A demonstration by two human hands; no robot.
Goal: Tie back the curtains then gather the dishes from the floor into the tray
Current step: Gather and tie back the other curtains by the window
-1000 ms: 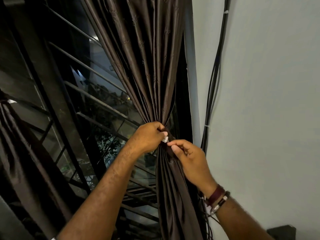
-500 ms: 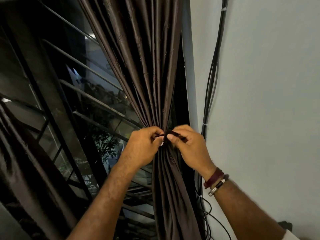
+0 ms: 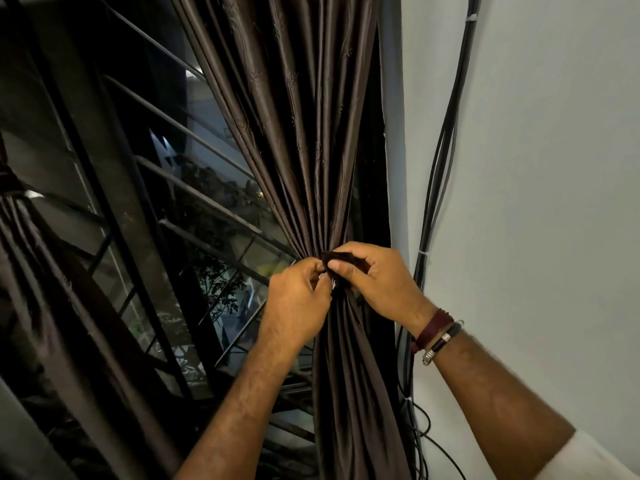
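Note:
A dark brown curtain [image 3: 304, 133] hangs gathered into a tight bunch at the window's right side. Around the bunch runs a dark tie-back strap [image 3: 341, 261]. My right hand [image 3: 377, 282] pinches the strap's end between thumb and fingers at the front of the bunch. My left hand [image 3: 298, 303] grips the other end, where a small white bit shows, right beside the right hand. A second curtain [image 3: 45, 289] hangs at the far left. No dishes or tray are in view.
A window with a dark metal grille [image 3: 166, 209] fills the left half, with plants outside. Black cables [image 3: 440, 168] run down the white wall [image 3: 554, 168] just right of the curtain and loop near the bottom.
My right hand has risen from below the gathered point to meet the left hand, and both now hold the strap ends together at the front of the bunch.

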